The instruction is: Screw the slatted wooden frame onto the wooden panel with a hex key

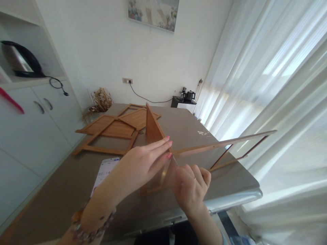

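My left hand reaches forward with its fingers stretched out, fingertips pressed against the joint where an upright wooden panel meets a long wooden frame. The frame runs off to the right past the table's edge. My right hand is closed in a fist just below that joint, gripping a thin metal tool whose tip points up at the joint. A short metal strip stands between the two hands.
More wooden frames and panels lie flat at the far left of the grey table. A phone showing a timer lies near my left wrist. White cabinets with a kettle stand left, curtains right.
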### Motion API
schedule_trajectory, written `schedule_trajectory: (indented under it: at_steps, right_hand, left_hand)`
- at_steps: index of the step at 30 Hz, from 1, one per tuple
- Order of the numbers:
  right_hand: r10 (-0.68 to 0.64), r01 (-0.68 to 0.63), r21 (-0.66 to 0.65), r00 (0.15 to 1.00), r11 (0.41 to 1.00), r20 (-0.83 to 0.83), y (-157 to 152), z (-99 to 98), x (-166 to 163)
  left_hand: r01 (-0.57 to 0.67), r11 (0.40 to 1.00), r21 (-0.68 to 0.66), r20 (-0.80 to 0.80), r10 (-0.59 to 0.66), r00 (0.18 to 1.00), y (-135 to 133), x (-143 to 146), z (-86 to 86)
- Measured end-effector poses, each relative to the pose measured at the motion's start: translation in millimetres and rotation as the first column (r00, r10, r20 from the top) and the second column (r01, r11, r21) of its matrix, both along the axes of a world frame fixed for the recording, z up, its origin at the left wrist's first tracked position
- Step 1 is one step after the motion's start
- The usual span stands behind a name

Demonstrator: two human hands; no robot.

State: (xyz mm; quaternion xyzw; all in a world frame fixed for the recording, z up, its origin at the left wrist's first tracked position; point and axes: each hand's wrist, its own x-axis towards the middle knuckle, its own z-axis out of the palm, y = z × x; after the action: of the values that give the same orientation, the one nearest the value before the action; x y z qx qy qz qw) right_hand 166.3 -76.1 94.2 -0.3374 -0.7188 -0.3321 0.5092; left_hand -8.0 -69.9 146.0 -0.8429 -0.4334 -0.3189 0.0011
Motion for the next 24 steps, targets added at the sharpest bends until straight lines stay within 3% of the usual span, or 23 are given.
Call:
schedule_trajectory:
  at_steps: [10, 17, 24]
  right_hand:
    - [-0.130, 0.174, -0.210, 0.969, 0.962, 0.208, -19, 29.2, -7]
    - [0.026, 0.053, -0.279, 0.962, 0.959, 0.271, -15, 27.6, 13]
    - [0.188, 0.006, -0.356, 0.841, 0.935, 0.508, -9, 38.2, 38]
  left_hand:
    - [0.011, 0.999, -0.037, 0.017, -0.011, 1.000, 0, 1, 0.5]
    - [0.037, 0.999, -0.026, 0.043, -0.036, 0.998, 1, 1, 0.2]
    - [0.031, 0.998, -0.055, 0.044, -0.029, 0.999, 1, 1, 0.5]
